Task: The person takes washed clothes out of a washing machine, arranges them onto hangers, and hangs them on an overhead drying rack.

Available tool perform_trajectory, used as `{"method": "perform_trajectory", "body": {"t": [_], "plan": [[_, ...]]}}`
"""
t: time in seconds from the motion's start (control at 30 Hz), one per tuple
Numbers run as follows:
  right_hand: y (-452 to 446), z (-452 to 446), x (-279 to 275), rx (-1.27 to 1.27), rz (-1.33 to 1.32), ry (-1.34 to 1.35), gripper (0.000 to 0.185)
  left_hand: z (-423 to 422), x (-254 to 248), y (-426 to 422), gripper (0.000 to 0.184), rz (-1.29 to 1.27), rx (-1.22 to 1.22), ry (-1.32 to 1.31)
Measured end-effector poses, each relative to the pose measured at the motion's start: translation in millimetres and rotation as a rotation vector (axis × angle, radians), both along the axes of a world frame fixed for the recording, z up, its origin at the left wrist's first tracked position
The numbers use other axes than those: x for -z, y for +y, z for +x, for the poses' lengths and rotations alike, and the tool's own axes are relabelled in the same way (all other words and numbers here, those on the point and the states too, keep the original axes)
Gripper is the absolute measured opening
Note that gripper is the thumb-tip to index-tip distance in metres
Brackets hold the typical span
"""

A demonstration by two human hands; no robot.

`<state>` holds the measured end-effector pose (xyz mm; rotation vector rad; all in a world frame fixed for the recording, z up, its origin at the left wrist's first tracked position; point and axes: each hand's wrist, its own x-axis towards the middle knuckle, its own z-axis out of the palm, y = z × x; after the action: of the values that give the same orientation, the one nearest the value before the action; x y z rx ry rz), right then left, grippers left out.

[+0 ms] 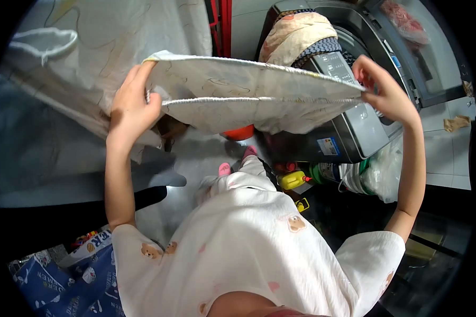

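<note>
A pale, thin fabric cover point(222, 82) with white stitched edges is stretched across in front of me, its two edges apart like an open mouth. My left hand point(135, 103) grips its left end, fingers behind the upper edge and thumb by the lower one. At the right end, my right hand point(383, 92) pinches the corner where both edges meet. The fabric's lower part hangs down over the front of a grey washing machine point(359, 134).
Patterned cloth point(301, 34) lies on the washing machine, whose lid point(428, 47) stands raised. A large pale sheet point(116, 31) hangs at the left. Below are a red object point(239, 132), a yellow bottle point(292, 180), buckets point(354, 177) and a blue printed bag point(74, 285).
</note>
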<state>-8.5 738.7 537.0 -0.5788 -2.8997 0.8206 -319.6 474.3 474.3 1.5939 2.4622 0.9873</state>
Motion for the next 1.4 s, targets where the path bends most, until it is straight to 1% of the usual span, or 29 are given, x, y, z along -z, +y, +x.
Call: {"method": "perform_trajectory", "body": {"t": [0.03,0.07,0.13,0.2,0.23,0.27,0.3,0.33,0.37,0.4,0.43,0.5,0.53,0.6,0.67,0.73,0.8,0.87,0.9,0.93,0.97,1.0,1.03,1.07,1.13,1.23,1.27,1.33,1.4], "plan": [[-13.6,-3.7,0.1,0.003,-0.027,-0.071,0.03,3.8,0.0,-1.9,0.05,0.021,0.011,-0.013],[-22.1,-4.7,7.0,-0.044,0.089,-0.058,0.029,4.1,2.6,-2.7,0.05,0.066,0.079,0.011],[-33.7,-3.8,28.2,0.081,0.349,-0.114,0.028,6.1,10.3,-1.6,0.049,0.159,0.219,0.057],[-47.5,-9.0,59.7,0.244,0.766,-0.139,0.026,29.9,2.5,6.9,0.048,0.147,0.38,0.022],[-53.8,-11.5,80.8,0.266,0.781,-0.054,0.021,43.3,2.9,11.6,0.047,0.126,0.435,0.01],[-73.6,-21.6,95.4,0.271,0.63,0.021,0.015,57.8,2.8,17.9,0.047,0.108,0.491,0.0],[-94.7,-30.1,108.6,0.221,0.488,0.068,0.017,74.5,3.8,24.6,0.049,0.049,0.491,-0.014],[-113.5,-38.4,130.7,0.163,0.248,0.172,0.015,91.1,5.6,29.9,0.051,-0.01,0.487,-0.028],[-133.3,-46.2,154.7,0.198,-0.217,0.247,0.01,105.1,6.5,33.2,0.05,0.008,0.493,-0.025],[-148.0,-51.5,191.6,0.256,-0.5,0.354,0.015,116.7,8.2,36.3,0.048,0.026,0.499,-0.023],[-157.6,-58.1,189.7,0.334,-0.638,0.457,0.015,124.4,16.1,40.1,0.046,0.102,0.501,0.045],[-176.7,-71.3,185.8,0.477,-0.901,0.707,0.015,126.7,13.3,40.1,0.046,0.035,0.456,0.036],[-168.6,-57.7,194.5,0.599,-1.156,0.564,0.011,123.2,7.9,38.4,0.046,-0.023,0.418,0.029],[-144.7,-35.2,203.5,0.797,-1.173,0.78,0.001,109.7,6.1,35.1,0.045,-0.032,0.306,0.032],[-119.1,-7.8,214.3,1.025,-1.175,0.843,0.012,96.6,9.8,31.2,0.043,0.028,0.317,0.127],[-100.0,16.9,234.2,1.002,-1.273,0.914,0.01,97.4,17.3,29.4,0.042,0.017,0.335,0.13],[-102.2,13.8,223.1,1.029,-1.013,0.888,0.008,100.6,23.1,30.8,0.041,-0.003,0.36,0.122],[-105.2,11.2,229.9,0.874,-0.649,0.835,0.012,102.9,28.3,31.1,0.041,-0.034,0.391,0.088],[-119.3,-3.4,217.3,0.788,-0.501,0.798,0.017,105.8,29.4,31.9,0.043,-0.06,0.404,0.059],[-135.8,-19.4,203.7,0.662,-0.529,0.747,0.025,108.5,29.3,32.4,0.044,-0.085,0.416,0.031],[-138.8,-29.5,207.9,0.576,-0.348,0.561,0.03,112.5,26.6,32.7,0.042,-0.087,0.422,0.05],[-144.7,-44.1,211.1,0.527,-0.237,0.466,0.03,113.9,25.4,33.3,0.04,-0.07,0.422,0.058],[-151.9,-59.0,222.5,0.514,-0.275,0.532,0.024,113.8,23.2,35.3,0.039,-0.048,0.42,0.07],[-156.9,-72.7,234.8,0.482,-0.173,0.564,0.02,111.3,20.4,35.7,0.037,-0.022,0.416,0.086],[-151.0,-86.4,248.9,0.506,0.07,0.4,0.017,101.2,1.7,33.0,0.035,-0.019,0.362,0.16],[-123.7,-90.2,260.0,0.567,0.114,0.15,0.016,79.1,-21.8,22.5,0.034,0.129,0.3,0.274],[-117.5,-87.2,258.6,0.564,0.13,0.132,0.016,69.4,-25.8,19.5,0.028,0.252,0.279,0.422],[-104.0,-74.8,255.5,0.511,0.062,0.284,0.014,53.7,-44.0,1.9,0.026,0.101,0.234,0.325],[-76.0,-57.7,264.1,0.467,-0.235,0.557,0.004,35.6,-45.3,-13.8,0.019,0.005,0.224,0.425]]}}
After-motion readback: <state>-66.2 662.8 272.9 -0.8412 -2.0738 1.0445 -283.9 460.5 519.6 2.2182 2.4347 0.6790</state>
